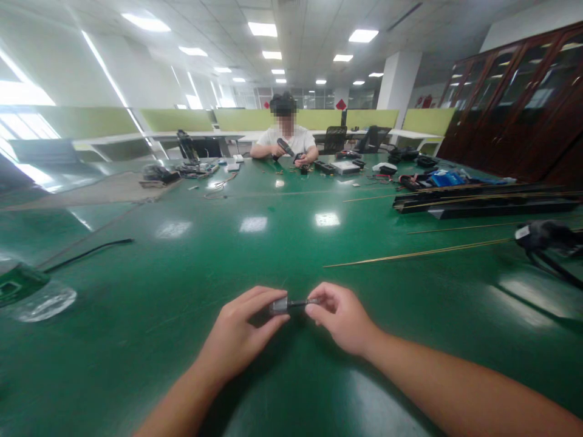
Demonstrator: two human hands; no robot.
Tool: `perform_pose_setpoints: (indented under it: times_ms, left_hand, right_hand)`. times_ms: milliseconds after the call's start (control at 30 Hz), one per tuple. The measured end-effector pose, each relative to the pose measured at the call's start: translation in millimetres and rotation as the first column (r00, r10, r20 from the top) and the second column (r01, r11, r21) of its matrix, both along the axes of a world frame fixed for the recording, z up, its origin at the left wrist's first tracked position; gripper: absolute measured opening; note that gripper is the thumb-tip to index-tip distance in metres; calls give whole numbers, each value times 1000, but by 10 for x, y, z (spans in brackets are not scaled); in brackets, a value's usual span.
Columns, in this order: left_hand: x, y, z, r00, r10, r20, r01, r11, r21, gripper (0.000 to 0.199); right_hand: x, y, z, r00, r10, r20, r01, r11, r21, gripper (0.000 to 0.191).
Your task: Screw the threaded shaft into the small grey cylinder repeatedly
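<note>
Between thumb and fingers, my left hand [248, 328] grips the thick grey end of a small cylindrical part with a thin dark shaft [297, 303]. My right hand [339, 315] pinches the far end of that shaft, where a small metallic tip shows at the fingertips. The part lies roughly level, pointing left to right, just above the green tabletop [255, 261]. Its exact kind is too small to make out, and my fingers cover both ends.
A plastic bottle [40, 297] lies at left by a black cable [91, 254]. Thin brass-coloured rods [410, 253], black rails [492, 203] and a black device [546, 237] lie at right. Across the table, a person [286, 136] holds a power drill [285, 147] near scattered parts.
</note>
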State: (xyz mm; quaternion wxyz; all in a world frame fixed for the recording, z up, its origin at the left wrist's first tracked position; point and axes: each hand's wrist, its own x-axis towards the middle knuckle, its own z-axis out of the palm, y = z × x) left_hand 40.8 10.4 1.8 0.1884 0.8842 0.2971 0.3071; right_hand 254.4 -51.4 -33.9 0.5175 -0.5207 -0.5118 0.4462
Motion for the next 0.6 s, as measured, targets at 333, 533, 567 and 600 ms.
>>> perform_pose_setpoints:
  times_ms: [333, 533, 567, 600]
  left_hand:
    - [-120, 89, 54, 997, 62, -36, -63, 998, -10, 25]
    - [-298, 229, 236, 907, 409, 101, -346, 860, -375, 63]
    - [-372, 217, 268, 887, 449, 109, -369, 829, -419, 70]
    - [-470, 190, 291, 873, 479, 93, -401, 813, -422, 73]
  right_hand:
    - [6, 10, 6, 998, -7, -69, 7, 1000, 2, 15]
    - [13, 42, -25, 993, 7, -117, -4, 1000, 25, 16]
    - [12, 47, -33, 993, 10, -122, -7, 1000, 23, 16]
    - [9, 51, -39, 992, 11, -123, -9, 1000, 20, 16]
